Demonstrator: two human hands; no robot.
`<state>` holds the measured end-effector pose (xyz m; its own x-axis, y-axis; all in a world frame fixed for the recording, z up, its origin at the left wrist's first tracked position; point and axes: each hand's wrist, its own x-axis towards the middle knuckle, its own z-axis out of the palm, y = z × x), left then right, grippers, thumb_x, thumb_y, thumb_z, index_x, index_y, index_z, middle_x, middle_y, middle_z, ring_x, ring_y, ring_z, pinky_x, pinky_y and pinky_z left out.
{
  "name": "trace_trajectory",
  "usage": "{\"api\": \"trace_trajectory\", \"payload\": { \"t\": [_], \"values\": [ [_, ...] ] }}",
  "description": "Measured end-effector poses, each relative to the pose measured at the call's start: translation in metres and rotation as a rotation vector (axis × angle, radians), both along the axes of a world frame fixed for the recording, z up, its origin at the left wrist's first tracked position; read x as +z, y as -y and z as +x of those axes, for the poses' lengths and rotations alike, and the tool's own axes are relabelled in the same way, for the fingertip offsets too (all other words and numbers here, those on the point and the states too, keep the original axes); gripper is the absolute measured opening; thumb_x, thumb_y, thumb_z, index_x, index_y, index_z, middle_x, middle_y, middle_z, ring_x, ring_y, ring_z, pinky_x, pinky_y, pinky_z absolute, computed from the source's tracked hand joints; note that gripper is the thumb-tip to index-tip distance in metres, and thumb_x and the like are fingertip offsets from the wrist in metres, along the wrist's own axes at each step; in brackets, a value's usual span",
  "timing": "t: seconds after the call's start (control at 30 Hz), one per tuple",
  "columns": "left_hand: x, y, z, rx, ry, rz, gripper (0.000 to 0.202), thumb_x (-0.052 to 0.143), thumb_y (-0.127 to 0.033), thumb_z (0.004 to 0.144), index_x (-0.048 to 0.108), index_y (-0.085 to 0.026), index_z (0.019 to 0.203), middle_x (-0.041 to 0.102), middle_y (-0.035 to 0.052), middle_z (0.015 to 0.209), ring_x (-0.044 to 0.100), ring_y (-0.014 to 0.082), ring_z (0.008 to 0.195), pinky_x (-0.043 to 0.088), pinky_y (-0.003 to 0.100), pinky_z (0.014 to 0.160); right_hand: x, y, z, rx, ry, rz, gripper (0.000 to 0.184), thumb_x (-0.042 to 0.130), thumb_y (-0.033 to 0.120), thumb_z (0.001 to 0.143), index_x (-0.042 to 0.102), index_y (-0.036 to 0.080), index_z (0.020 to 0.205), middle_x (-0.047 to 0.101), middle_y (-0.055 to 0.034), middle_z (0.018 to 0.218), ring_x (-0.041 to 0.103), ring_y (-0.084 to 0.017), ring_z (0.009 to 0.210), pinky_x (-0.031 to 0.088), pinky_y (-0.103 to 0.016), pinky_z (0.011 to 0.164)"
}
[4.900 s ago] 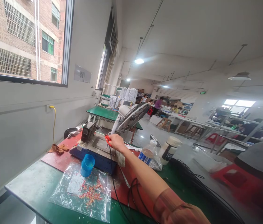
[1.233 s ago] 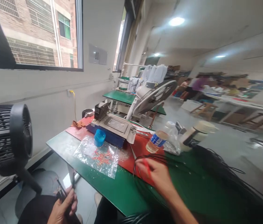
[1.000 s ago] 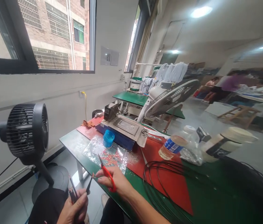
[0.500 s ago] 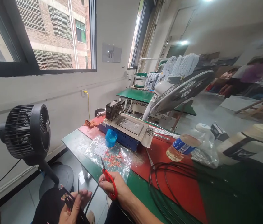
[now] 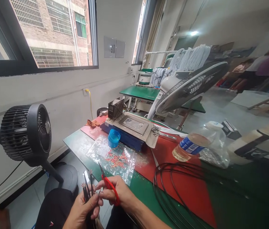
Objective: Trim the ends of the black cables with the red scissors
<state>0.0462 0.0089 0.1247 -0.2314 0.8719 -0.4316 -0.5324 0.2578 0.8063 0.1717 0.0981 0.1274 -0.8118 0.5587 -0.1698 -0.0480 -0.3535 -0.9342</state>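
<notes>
A bundle of black cables (image 5: 86,193) with bared, coloured wire ends pointing up is gripped in my left hand (image 5: 83,208), low in front of my lap. Red-handled scissors (image 5: 110,185) hang on the fingers of my right hand (image 5: 119,192), with their dark blades pointing up and left. The right fingertips meet the left fingers beside the bundle; whether they pinch a cable there is hard to see. Just beyond the hands, a clear plastic bag (image 5: 96,149) lies on the table with small red and orange scraps (image 5: 116,159) on it.
A blue cup (image 5: 113,138) stands by a blue hot-plate machine (image 5: 129,128). Coiled black cable (image 5: 170,190), a bottle of yellowish liquid (image 5: 189,147) and a white jug (image 5: 258,143) are to the right. A black fan (image 5: 29,133) stands left. People (image 5: 265,66) work at far right.
My left hand has come up and right with the cables, now upright and beside my right hand. The right hand, still with the scissors, has shifted slightly left.
</notes>
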Motion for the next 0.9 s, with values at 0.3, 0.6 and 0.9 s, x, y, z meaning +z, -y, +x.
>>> {"api": "trace_trajectory", "payload": {
  "t": [0.3, 0.6, 0.9],
  "values": [
    [0.005, 0.004, 0.0, -0.118, 0.085, -0.022, 0.026, 0.067, -0.033, 0.066, 0.057, -0.014, 0.08, 0.048, -0.0048, 0.047, 0.026, 0.0013, 0.036, 0.012, 0.021, 0.041, 0.0, 0.002, 0.0, -0.075, -0.065, -0.033, 0.029, 0.077, 0.034, 0.056, 0.064, 0.009, 0.065, 0.046, 0.0058, 0.04, 0.035, -0.003, 0.034, 0.023, -0.016, 0.035],
    [0.007, -0.001, 0.0, -0.018, 0.038, -0.112, 0.028, 0.068, -0.037, 0.063, 0.056, -0.012, 0.066, 0.041, -0.0055, 0.046, 0.021, 0.0007, 0.036, 0.009, 0.021, 0.041, 0.0, -0.003, 0.0, -0.294, 0.087, 0.091, 0.036, 0.069, 0.046, 0.063, 0.052, 0.014, 0.062, 0.038, 0.0076, 0.042, 0.032, -0.005, 0.037, 0.024, -0.019, 0.039],
    [0.019, -0.021, -0.011, 0.188, -0.036, -0.005, 0.028, 0.064, -0.034, 0.069, 0.058, -0.011, 0.082, 0.036, -0.0063, 0.055, 0.021, 0.0014, 0.044, 0.013, 0.018, 0.042, 0.035, -0.011, 0.018, 0.002, 0.487, 0.693, 0.029, 0.068, 0.038, 0.062, 0.048, 0.018, 0.066, 0.044, 0.0051, 0.067, 0.037, -0.009, 0.062, 0.023, -0.02, 0.052]
  ]
}}
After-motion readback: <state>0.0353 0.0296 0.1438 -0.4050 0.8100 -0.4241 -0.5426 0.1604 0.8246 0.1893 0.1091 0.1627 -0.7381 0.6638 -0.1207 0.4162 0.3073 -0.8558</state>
